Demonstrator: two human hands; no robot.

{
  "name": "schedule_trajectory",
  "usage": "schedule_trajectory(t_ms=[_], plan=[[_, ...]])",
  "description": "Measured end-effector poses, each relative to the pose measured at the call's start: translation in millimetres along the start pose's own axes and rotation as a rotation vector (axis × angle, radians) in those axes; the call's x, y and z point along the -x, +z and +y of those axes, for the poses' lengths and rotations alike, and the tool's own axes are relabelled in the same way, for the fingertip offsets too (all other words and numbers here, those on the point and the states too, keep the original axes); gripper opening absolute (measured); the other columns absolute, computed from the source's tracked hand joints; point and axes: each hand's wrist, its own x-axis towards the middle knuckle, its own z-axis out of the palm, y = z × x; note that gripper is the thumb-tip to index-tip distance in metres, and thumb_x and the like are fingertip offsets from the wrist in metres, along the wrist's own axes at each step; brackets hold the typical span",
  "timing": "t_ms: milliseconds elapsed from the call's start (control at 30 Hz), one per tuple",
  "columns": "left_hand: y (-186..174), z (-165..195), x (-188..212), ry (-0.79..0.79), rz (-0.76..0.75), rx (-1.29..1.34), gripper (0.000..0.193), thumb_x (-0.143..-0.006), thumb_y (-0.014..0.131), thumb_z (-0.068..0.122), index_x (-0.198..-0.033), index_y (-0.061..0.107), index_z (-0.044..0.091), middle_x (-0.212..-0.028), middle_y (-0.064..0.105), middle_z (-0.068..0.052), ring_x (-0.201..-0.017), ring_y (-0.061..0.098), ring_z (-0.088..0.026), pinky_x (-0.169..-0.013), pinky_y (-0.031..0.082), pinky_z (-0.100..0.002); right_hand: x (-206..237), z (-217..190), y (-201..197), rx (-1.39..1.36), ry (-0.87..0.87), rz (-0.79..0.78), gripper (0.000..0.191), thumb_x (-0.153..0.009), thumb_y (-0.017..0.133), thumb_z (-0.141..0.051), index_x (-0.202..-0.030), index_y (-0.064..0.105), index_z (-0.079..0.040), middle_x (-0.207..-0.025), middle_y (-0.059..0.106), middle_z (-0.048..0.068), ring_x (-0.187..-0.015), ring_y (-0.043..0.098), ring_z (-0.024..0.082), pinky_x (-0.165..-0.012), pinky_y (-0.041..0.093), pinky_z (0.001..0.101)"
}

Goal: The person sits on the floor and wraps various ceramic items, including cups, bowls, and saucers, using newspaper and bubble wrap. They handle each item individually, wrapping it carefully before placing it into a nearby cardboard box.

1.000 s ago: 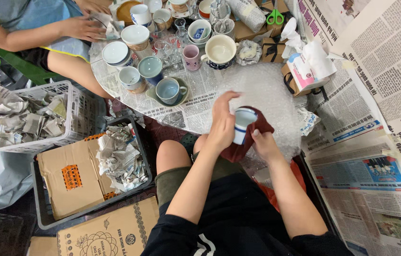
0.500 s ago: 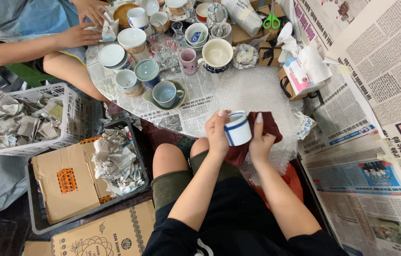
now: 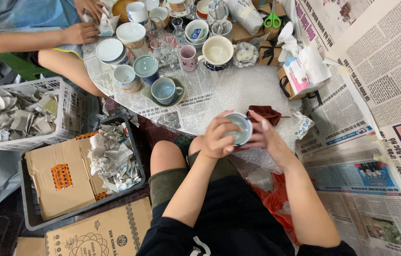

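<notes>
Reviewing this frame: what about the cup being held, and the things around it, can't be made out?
Head view only:
- Small white blue-rimmed cup: outer wall and any handle hidden by the left hand.
- Right hand: palm and fingertips hidden behind the cup.
- Dark red cloth: partly covered by the right hand.
- Other person's hands: the top edge cuts one off.

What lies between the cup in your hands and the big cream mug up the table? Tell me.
In the head view, only bubble wrap over newspaper lies between the held cup and the cream mug; a dark red cloth sits just right of that line.
</notes>
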Motion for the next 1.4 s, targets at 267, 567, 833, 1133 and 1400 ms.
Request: schedule_trajectory(t_ms=[267,567,833,1133,1400], plan=[[12.2,9.5,18.3,-0.414,0.004,0.125,0.074,-0.091,0.065,0.058,-0.139,0.037,0.009,-0.145,0.043,-0.017,-0.141,0.043,-0.039,-0.127,0.026,-0.057,-14.2,13.9,23.5,-0.116,-0.223,0.101,0.051,-0.106,0.048,-0.034,-0.150,0.042,-0.008,-0.138,0.055,0.008,-0.124,0.057,0.017,-0.100,0.049,0.0348],[-8.8,8.7,25.3,-0.516,-0.160,-0.035,0.094,-0.066,0.093,0.010,-0.147,0.044,0.008,-0.146,0.055,-0.016,-0.138,0.054,-0.039,-0.117,0.044,-0.048,-27.5,13.3,25.8,0.242,-0.521,0.128,0.035,-0.112,0.051,-0.021,-0.141,0.059,-0.003,-0.139,0.063,0.010,-0.131,0.058,0.018,-0.113,0.045,0.0328],[-18.1,-0.9,34.7,-0.632,-0.146,-0.096,0.085,-0.067,0.088,0.005,-0.144,0.050,0.008,-0.148,0.057,-0.015,-0.140,0.054,-0.037,-0.118,0.044,-0.047,-36.8,26.7,48.1,0.182,-0.297,0.262,0.033,-0.099,0.063,-0.015,-0.130,0.059,-0.001,-0.114,0.068,0.009,-0.098,0.066,0.016,-0.076,0.056,0.0305],[-25.0,-30.7,41.4,-0.750,-0.247,-0.414,0.091,-0.066,0.090,0.020,-0.144,0.046,0.003,-0.145,0.047,-0.030,-0.131,0.045,-0.046,-0.106,0.041,-0.052,-99.4,51.7,40.3,0.096,-0.161,0.239,0.028,-0.104,0.057,-0.017,-0.119,0.066,0.005,-0.087,0.071,0.015,-0.066,0.069,0.018,-0.054,0.057,0.0293],[-18.0,-84.1,99.8,-1.543,0.224,0.264,0.060,-0.098,0.060,0.029,-0.145,0.039,-0.001,-0.129,0.064,-0.023,-0.110,0.065,-0.030,-0.080,0.052,-0.042,-178.2,31.7,54.9,-0.114,0.032,0.193,0.026,-0.102,0.055,-0.012,-0.113,0.060,0.010,-0.090,0.069,0.020,-0.070,0.074,0.027,-0.061,0.066,0.0375]])
